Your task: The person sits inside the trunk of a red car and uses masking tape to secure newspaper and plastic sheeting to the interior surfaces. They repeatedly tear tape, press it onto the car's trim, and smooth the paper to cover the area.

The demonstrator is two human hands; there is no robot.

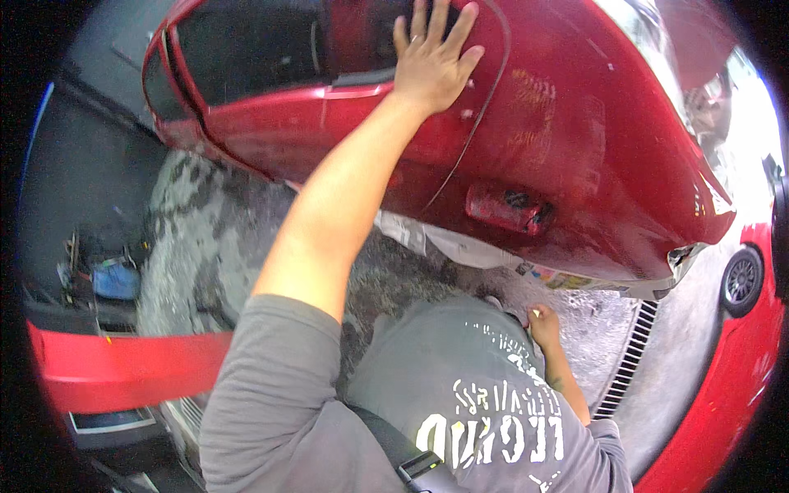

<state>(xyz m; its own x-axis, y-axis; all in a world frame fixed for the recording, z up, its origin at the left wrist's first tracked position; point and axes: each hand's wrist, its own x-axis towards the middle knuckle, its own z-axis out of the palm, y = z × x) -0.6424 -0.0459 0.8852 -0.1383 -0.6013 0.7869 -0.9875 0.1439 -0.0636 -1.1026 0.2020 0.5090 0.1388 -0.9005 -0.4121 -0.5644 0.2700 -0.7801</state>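
A glossy red car body (608, 164) with dark windows (255, 49) fills the upper part of the head view. My left hand (436, 66) rests on its upper side panel beside the window, fingers spread and palm down. Nothing is seen in it. A thin curved seam runs down the panel just right of that hand. Lower down is a dark-red, rounded rectangular patch (509, 209) with black marks; I cannot tell what it is. My right hand (544, 327) is low beside my body, away from the car, fingers closed. A small pale bit shows at its fingertips, too small to name.
Paper and plastic sheeting (460, 246) hangs along the car's lower edge. A floor drain grate (629, 361) lies at right, near another red car with a dark wheel (742, 282). At left are a separate red panel (131, 370) and a blue item (115, 279).
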